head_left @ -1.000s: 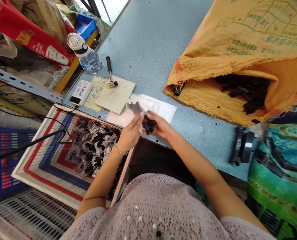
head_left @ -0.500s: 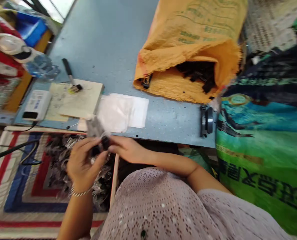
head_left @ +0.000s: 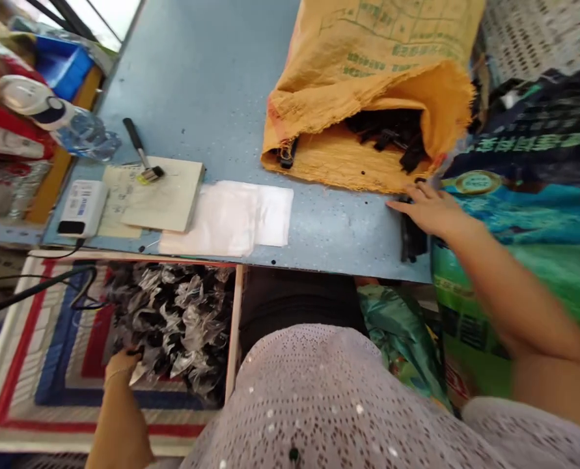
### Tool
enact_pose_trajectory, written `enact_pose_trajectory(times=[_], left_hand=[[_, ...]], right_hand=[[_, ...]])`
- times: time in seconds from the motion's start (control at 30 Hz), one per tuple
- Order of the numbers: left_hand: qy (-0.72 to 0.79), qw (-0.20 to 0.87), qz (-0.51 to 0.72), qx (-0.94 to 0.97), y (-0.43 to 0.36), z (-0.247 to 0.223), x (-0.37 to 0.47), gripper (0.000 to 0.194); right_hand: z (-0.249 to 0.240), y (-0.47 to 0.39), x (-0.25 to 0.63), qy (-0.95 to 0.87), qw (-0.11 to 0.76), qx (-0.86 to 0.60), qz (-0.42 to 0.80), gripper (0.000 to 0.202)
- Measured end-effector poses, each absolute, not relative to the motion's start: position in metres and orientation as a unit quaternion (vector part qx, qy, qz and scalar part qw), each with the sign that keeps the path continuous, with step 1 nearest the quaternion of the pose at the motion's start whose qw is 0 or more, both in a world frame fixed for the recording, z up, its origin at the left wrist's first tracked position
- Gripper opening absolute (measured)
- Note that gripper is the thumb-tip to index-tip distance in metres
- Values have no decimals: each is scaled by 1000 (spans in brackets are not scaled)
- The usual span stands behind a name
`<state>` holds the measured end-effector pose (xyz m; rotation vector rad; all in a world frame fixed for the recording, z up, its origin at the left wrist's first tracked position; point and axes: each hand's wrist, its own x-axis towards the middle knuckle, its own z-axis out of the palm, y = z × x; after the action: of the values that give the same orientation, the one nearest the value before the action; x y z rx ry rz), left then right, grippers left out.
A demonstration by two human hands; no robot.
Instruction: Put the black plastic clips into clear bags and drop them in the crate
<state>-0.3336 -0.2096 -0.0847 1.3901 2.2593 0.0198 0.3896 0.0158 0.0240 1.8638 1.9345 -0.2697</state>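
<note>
My left hand (head_left: 122, 366) is down in the plastic crate, its fingers closed at the near-left side of a heap of black parts in clear plastic bags (head_left: 185, 319). A bit of black and clear plastic shows at its fingertips; the rest of the piece is hidden. My right hand (head_left: 429, 210) reaches over the table's right end with its thumb and fingers apart. Beneath it stand black plastic parts (head_left: 413, 240), partly covered by the hand. Just behind lies the orange woven sack (head_left: 338, 150), its mouth open on more black parts (head_left: 392, 137).
Clear bags (head_left: 216, 221) lie flat on the blue table (head_left: 206, 85), beside a paper pad (head_left: 167, 202) with a brush (head_left: 143, 156) on it. A white device (head_left: 82, 205) and a bottle (head_left: 82, 130) are at left. A green bag (head_left: 528, 273) stands right.
My hands were together over the table edge with a bagged black part. The left has gone down into the crate, and the right has swung to the black parts at the table's right end.
</note>
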Motion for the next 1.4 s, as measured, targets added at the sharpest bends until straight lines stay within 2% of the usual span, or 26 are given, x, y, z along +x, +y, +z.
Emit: enact_pose_trajectory(times=[0.1,0.17,0.27,0.33,0.4,0.5,0.57,0.63,0.7,0.83,0.93,1.0,1.17,1.27,1.4], left_hand=[[878,212,22,429,-200,-93,-325,37],[882,186,68,429,-184,-91,-317,33],[874,145,143,442,-148,-81,-283,31],[836,137,205,490,-118,-70,-237,33],[729,151,299,597,-83,-59,-179,29],[669,130,295,670,-29,-51,-109,18],[686,140,271,661,-2,-50,-91,10],[704,188,289,621,14,-53,-95,11],[706,269,331,565,21,-56,-110,13],[678,398,409,464,23,-58,-128,16],[651,403,448,462,19,-56,-126,18],[654,347,409,534,13,-51,-127,9],[704,112,215,668,3,-35,-147,35],[698,114,232,668,6,-29,-162,48],[668,177,269,671,8,-29,-170,58]], right_hand=[[10,21,422,741,248,621,-66,56],[3,20,432,776,221,587,-66,55],[-4,19,419,810,148,548,-145,39],[-8,19,388,811,87,529,-235,38],[-11,18,344,792,13,523,-315,42],[-16,17,275,705,-114,540,-445,45],[-19,16,237,588,-220,526,-574,45],[-20,16,207,465,-313,477,-677,44],[-18,17,180,380,-358,420,-742,44],[-12,30,122,297,-361,320,-824,43],[-17,44,76,257,-362,290,-847,34],[-27,51,54,249,-364,312,-842,31],[-49,50,47,322,-349,371,-798,40],[-46,39,77,472,-329,361,-734,43],[-34,23,117,736,-216,399,-502,40]])
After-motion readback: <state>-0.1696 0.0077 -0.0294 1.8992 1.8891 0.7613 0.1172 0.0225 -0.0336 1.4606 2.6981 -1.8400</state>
